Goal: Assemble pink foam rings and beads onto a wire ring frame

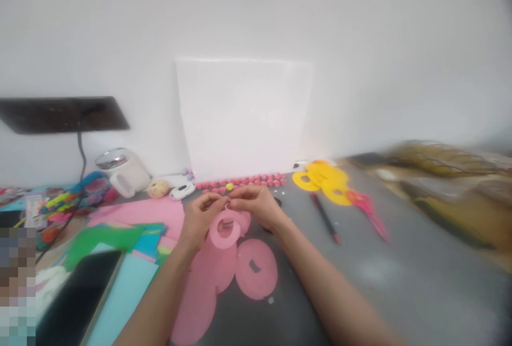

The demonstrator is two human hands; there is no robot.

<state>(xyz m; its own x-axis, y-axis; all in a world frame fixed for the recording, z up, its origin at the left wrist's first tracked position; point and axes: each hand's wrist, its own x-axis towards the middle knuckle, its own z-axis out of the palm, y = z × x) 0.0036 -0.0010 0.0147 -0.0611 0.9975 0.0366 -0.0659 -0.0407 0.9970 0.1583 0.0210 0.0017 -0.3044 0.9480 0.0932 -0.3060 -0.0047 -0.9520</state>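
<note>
While both hands met mid-table, the left hand (199,222) and right hand (258,206) each pinched the top edge of a pink paper ring (224,231), which hung just below and between them (equally near both). Pink discs (256,268) lay nearer; yellow rings (324,178) and scissors (368,210) sat far right.

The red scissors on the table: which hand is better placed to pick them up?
Probably the right hand. The red scissors lie on its side of the table, beyond the pen. The left hand would have to cross over. Both hands pinch the pink paper ring now.
</note>
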